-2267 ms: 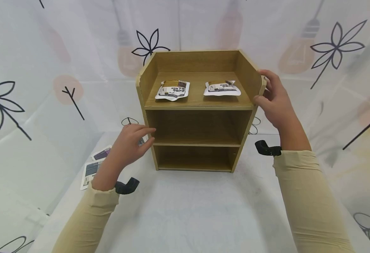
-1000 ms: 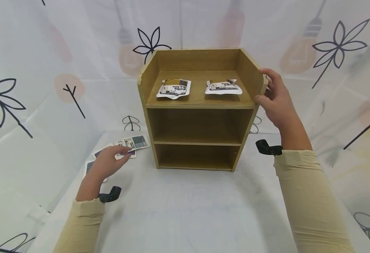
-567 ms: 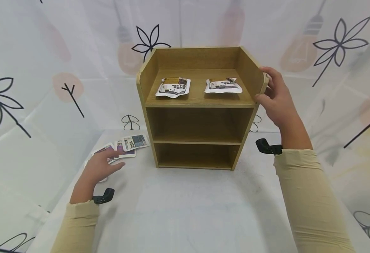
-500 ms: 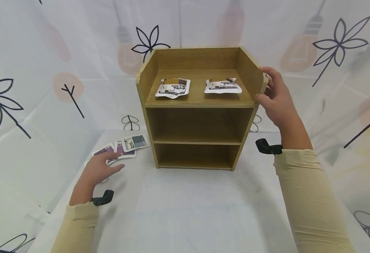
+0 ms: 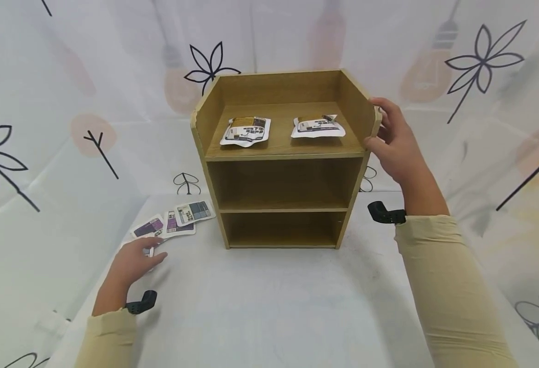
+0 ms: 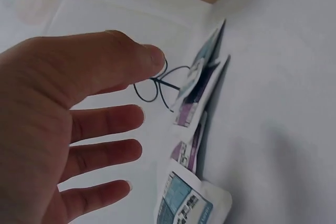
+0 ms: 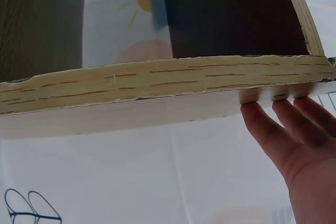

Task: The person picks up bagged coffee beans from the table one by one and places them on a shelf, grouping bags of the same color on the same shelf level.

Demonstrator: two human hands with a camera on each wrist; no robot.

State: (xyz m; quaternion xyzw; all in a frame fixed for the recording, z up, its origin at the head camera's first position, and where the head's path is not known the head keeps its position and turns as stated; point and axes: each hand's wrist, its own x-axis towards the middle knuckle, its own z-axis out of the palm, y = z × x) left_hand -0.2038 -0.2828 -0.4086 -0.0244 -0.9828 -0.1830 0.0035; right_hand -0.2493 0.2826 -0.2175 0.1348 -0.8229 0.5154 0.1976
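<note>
Left hand [image 5: 131, 261]: grip is held apart near flat white purple- and blue-labelled pouches [image 5: 176, 225], laid on white worktop [image 5: 269, 306] | right hand [image 5: 397, 148]: grip is clamped on tan wooden three-tier shelf [image 5: 283, 184]

There is one rack [image 5: 283, 186] with three shelves [image 5: 281, 210]. Two brown packets [image 5: 245, 131] [image 5: 317, 127] sit on top; on one bench [image 5: 274, 306] lie two purple packets [image 5: 150, 226] [image 5: 175, 225] and two blue packets [image 5: 195, 212] [image 6: 189, 200]: six in all. One left hand [image 5: 131, 261], one right hand [image 5: 398, 149], two sleeves [image 5: 110, 337] [image 5: 449, 286], two black straps [image 5: 142, 302] [image 5: 386, 213].
</note>
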